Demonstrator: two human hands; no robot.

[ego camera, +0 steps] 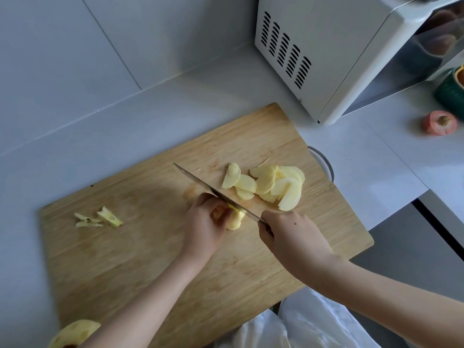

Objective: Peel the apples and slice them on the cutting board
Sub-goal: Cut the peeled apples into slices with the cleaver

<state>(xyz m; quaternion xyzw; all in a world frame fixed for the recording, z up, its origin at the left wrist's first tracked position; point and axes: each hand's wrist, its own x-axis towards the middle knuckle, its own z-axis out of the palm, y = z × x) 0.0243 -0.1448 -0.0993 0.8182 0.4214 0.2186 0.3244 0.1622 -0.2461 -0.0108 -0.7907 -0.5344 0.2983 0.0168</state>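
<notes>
- Apple piece [235, 218], peeled and pale yellow, lies near the middle of the cutting board [150, 259], partly covered by the left hand.
- The left hand [204, 222] curls its fingers over the apple piece and holds it down on the board.
- The right hand [288, 234] is clenched round the handle of the knife [197, 180]. The blade rests across the apple piece, just beside the left fingers, with its tip pointing toward the board's far edge.
- A heap of apple slices [272, 188] lies just past the blade, toward the board's right edge.
- Core scraps [100, 218] lie near the board's left edge, well apart from the slices.
- Another peeled apple [72, 331] sits at the board's near left corner, partly cut off by the frame.
- The board lies on a pale bench [62, 151]. A white microwave [326, 46] stands at the far right, and a red apple end [439, 123] lies on the bench near it.
</notes>
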